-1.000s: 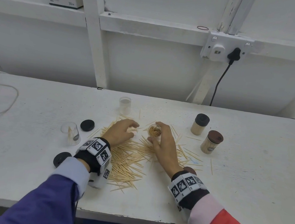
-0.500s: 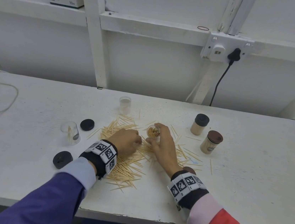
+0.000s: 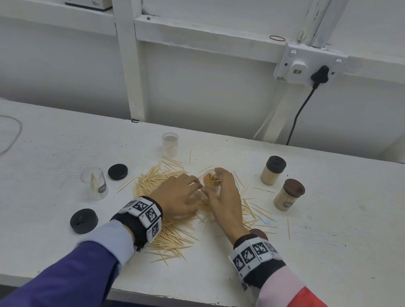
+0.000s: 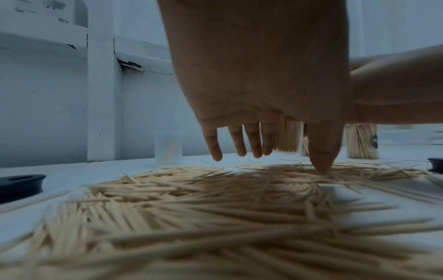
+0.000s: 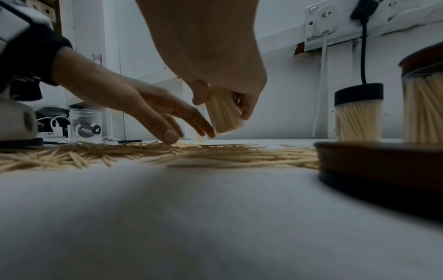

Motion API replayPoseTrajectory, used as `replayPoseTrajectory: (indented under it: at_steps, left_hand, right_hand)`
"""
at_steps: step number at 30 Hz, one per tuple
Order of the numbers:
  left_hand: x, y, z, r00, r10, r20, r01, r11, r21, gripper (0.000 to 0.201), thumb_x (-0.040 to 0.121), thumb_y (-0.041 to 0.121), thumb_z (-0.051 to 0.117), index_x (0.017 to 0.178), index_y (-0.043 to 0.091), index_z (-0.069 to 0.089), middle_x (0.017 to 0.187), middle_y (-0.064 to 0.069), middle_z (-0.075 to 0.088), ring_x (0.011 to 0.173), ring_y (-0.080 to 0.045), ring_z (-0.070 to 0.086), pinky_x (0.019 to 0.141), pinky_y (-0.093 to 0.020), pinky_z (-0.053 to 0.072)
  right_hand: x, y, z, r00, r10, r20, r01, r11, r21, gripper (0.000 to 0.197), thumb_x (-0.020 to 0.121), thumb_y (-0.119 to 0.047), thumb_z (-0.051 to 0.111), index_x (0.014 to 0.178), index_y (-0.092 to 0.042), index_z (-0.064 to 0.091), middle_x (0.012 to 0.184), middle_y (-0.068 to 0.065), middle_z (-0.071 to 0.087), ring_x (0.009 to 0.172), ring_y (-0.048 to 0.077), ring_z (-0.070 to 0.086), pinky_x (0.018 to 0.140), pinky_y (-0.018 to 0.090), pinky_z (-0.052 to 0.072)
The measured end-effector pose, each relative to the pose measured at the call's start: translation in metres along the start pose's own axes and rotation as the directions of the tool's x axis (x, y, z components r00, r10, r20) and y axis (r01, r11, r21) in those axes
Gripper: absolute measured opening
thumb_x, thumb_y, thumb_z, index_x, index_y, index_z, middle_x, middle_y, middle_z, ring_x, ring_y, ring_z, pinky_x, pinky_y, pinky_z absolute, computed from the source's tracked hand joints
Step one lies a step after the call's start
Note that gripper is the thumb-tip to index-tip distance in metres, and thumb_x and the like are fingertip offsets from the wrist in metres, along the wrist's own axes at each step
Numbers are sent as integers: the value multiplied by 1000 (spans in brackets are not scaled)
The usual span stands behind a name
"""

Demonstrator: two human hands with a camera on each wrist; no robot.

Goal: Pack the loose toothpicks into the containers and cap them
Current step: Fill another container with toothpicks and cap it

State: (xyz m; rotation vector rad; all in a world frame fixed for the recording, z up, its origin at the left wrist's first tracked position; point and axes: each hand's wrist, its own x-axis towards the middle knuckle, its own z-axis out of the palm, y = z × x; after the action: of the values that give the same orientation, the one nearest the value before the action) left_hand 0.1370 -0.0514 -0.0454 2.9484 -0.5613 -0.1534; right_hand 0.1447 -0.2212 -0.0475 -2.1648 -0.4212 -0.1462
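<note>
Between the right hand's (image 3: pixel 226 202) curled fingers and thumb sits a clear container (image 3: pixel 212 179), nearly full of toothpicks, lifted off the table (image 3: pixel 336 259) and tilted, mouth toward the person. Just left of that grip, the left hand (image 3: pixel 177 196) lies palm down over the loose toothpick pile (image 3: pixel 173 236), fingers spread and straight, thumb tip pressing into the sticks; it pinches nothing that I can see.

The likely failure is a spill: the container is uncapped and canted, so a sharper tilt or a knock from the left fingers, which reach almost to its base, could shake packed sticks back onto the heap. A container this full also resists more; forcing a bunch in could snap or scatter sticks. Flat, crossed sticks are hard to gather, so a sweep may push them away rather than collect them.

Under the right wrist, a brown cap (image 3: pixel 259 233) lies on the table, probably this container's. Right of the grip stand two capped, filled containers, one black-lidded (image 3: pixel 272 171) and one brown-lidded (image 3: pixel 289 195), well clear. Beyond the grip stands an open container (image 3: pixel 170 144) that looks almost empty; far left of the left hand, another open container (image 3: pixel 95 183) holds a few sticks, with two black caps (image 3: pixel 117 171) (image 3: pixel 84 221) lying near it. Nothing but the left hand itself crowds the held container.
</note>
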Motion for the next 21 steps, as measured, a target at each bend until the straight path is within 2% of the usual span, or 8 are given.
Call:
replayPoseTrajectory:
  at_steps: [2, 3, 4, 6, 11, 14, 17, 21]
  left_hand:
    - [1, 3, 1, 998, 40, 54, -39, 999, -8, 70, 82, 54, 48, 140, 16, 44, 143, -1, 43, 127, -20, 41, 103, -38, 35]
    - [2, 4, 2, 996, 45, 77, -43, 999, -19, 71, 80, 54, 46, 141, 17, 44, 142, -1, 45, 125, -20, 43, 102, -37, 35]
    - [3, 5, 3, 996, 40, 82, -39, 999, -22, 69, 82, 54, 48, 142, 18, 44, 139, 0, 47, 122, -21, 45, 100, -36, 36]
    - [3, 7, 3, 999, 27, 43, -26, 999, -22, 59, 87, 46, 55, 140, 20, 48, 131, 0, 52, 114, -22, 50, 96, -34, 40]
    - [1, 6, 0, 1000, 12, -6, -13, 995, -97, 34, 91, 30, 55, 121, 20, 66, 112, -2, 59, 103, -23, 56, 87, -36, 45]
    - [1, 4, -2, 999, -17, 34, 21, 993, -119, 29, 90, 28, 56, 114, 18, 69, 108, -2, 60, 100, -21, 56, 84, -33, 45]
    - [2, 6, -1, 999, -22, 24, 24, 995, -96, 23, 87, 21, 54, 102, 16, 71, 95, -1, 60, 93, -23, 58, 77, -34, 46]
    - [1, 9, -1, 998, -52, 36, 53, 998, -24, 22, 89, 24, 51, 105, 17, 65, 99, 0, 60, 94, -21, 56, 74, -31, 41]
  right_hand:
    - [0, 0, -1, 1000, 15, -19, -15, 1000, 7, 53, 91, -22, 64, 138, -15, 41, 134, -1, 49, 95, -16, 42, 85, 15, 32]
    - [0, 0, -1, 999, 23, -23, -22, 1000, 15, 52, 92, -20, 64, 138, -14, 42, 134, -1, 49, 95, -23, 42, 84, 15, 32]
    - [0, -1, -2, 999, 29, -26, -29, 999, 24, 51, 92, -19, 63, 138, -14, 42, 134, -1, 49, 95, -31, 39, 83, 15, 33]
    - [0, -2, -3, 999, 40, -33, -38, 998, 41, 50, 92, -16, 63, 138, -13, 42, 133, 0, 49, 93, -37, 35, 80, 14, 34]
    - [0, -2, -3, 998, 45, -43, -42, 997, 61, 50, 91, -16, 64, 136, -13, 43, 131, 0, 49, 94, -36, 37, 75, 10, 35]
    - [0, -3, -3, 998, 38, -42, -36, 998, 59, 51, 91, -17, 65, 137, -13, 43, 132, 0, 48, 94, -36, 36, 83, 18, 36]
    - [1, -1, -1, 999, 37, -38, -35, 998, 49, 52, 90, -20, 66, 137, -14, 42, 133, -1, 48, 95, -35, 36, 88, 22, 37]
    - [0, -1, -2, 999, 38, -31, -36, 998, 57, 53, 90, -21, 66, 137, -15, 42, 133, -2, 49, 94, -35, 36, 87, 22, 37]
